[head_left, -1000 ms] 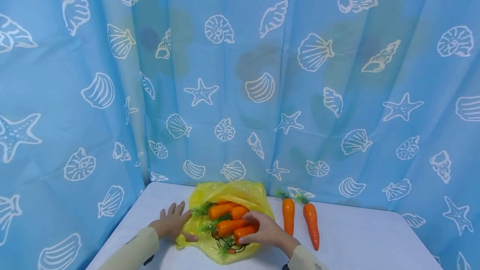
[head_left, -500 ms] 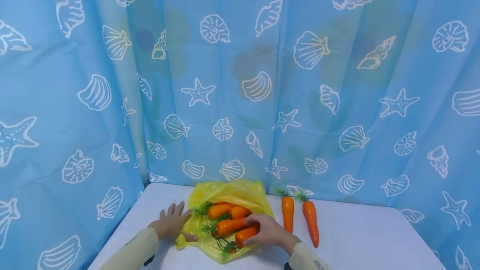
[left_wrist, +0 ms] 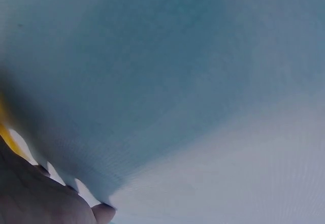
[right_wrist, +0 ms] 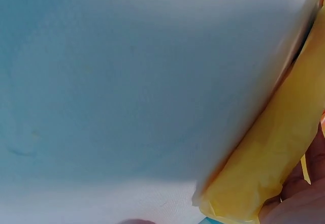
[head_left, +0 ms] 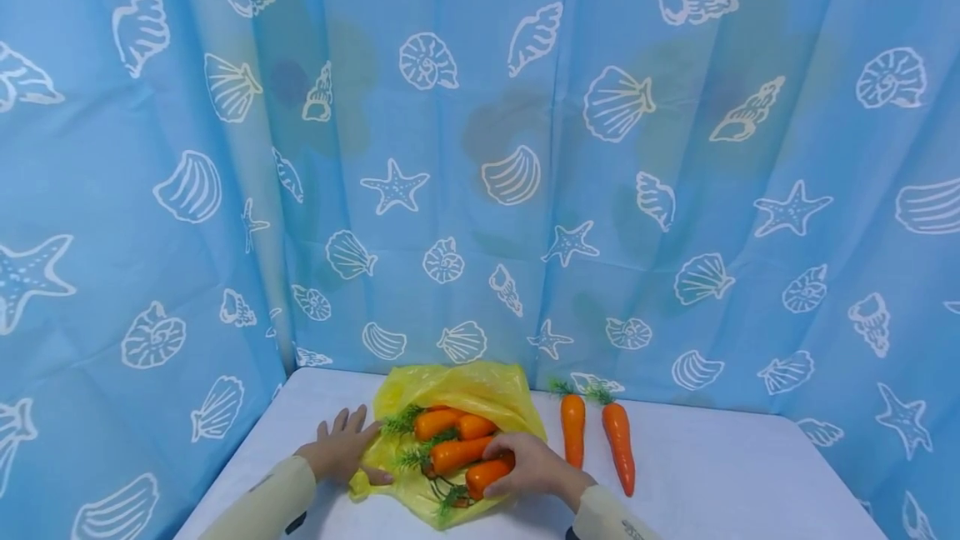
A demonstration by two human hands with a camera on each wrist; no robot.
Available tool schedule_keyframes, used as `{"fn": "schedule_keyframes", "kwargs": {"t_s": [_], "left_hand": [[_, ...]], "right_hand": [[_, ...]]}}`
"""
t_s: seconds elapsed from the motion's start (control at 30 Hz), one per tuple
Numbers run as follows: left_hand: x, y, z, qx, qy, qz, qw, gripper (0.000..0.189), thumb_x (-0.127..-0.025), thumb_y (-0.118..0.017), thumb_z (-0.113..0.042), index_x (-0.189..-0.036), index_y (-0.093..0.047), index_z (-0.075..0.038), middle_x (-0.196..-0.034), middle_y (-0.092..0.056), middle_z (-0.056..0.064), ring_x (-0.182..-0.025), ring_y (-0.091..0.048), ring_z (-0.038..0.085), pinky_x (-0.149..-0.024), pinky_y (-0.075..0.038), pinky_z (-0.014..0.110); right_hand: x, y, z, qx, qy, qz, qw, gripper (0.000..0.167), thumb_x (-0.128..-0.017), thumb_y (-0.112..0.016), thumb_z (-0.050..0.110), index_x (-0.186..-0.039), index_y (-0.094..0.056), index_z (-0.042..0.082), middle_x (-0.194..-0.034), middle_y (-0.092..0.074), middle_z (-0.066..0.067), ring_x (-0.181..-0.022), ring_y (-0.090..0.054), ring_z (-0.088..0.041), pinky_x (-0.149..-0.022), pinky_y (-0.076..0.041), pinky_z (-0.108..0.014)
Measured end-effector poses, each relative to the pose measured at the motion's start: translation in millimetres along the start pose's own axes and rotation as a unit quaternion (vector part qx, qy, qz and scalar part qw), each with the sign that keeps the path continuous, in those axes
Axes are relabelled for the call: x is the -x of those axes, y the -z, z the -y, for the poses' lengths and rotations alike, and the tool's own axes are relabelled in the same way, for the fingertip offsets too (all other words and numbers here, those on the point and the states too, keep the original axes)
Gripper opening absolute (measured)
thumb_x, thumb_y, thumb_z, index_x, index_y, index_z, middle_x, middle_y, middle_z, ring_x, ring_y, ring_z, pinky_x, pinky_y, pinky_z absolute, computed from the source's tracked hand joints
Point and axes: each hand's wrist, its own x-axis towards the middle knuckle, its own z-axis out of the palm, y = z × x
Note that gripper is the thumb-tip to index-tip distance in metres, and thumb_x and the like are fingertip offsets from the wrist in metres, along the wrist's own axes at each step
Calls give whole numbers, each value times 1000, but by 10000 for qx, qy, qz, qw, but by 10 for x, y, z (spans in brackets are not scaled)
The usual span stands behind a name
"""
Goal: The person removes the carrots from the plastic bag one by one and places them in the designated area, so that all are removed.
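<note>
Several orange carrots with green leafy tops lie in the mouth of a yellow plastic bag [head_left: 480, 382]. My right hand [head_left: 528, 469] reaches over the bag's right side and grips the nearest carrot [head_left: 483, 476], thumb at its near side. Just behind it lies another carrot [head_left: 456, 457], close to my fingers. My left hand [head_left: 341, 448] rests at the bag's left edge, fingers spread and thumb on the plastic. In the right wrist view, the bag's yellow side [right_wrist: 274, 132] partly hides my right fingers. The left wrist view catches only part of my left hand [left_wrist: 40, 198].
Two carrots lie outside the bag to its right, one [head_left: 573, 430] near it and another [head_left: 619, 448] farther right. The white table [head_left: 720, 473] meets a blue seashell curtain [head_left: 465, 148] behind and at the left.
The carrot under my right hand has shifted slightly, and my right fingers have closed more around it. My left hand stays in place. The head view has moved a little.
</note>
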Motion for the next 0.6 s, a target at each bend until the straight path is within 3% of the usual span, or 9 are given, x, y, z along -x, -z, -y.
{"fn": "schedule_keyframes", "kwargs": {"t_s": [0.33, 0.6], "left_hand": [[38, -22, 23, -81, 103, 41, 9999, 110, -64, -66, -83, -150, -42, -19, -161, -22, 23, -145, -17, 53, -112, -10, 76], [42, 16, -18, -1, 9, -36, 10000, 109, -66, -66, -82, -150, -42, -17, -162, -21, 23, -146, -15, 53, -112, -8, 76]], "right_hand": [[-2, -61, 12, 32, 81, 162, 9998, 35, -77, -86, 30, -106, -71, 19, -106, -68, 10, -98, -58, -9, -90, -50, -32], [-2, -41, 35, 173, -24, 173, 9997, 36, -77, -86, 29, -109, -70, 22, -112, -67, 8, -103, -58, -13, -91, -50, -37]]}}
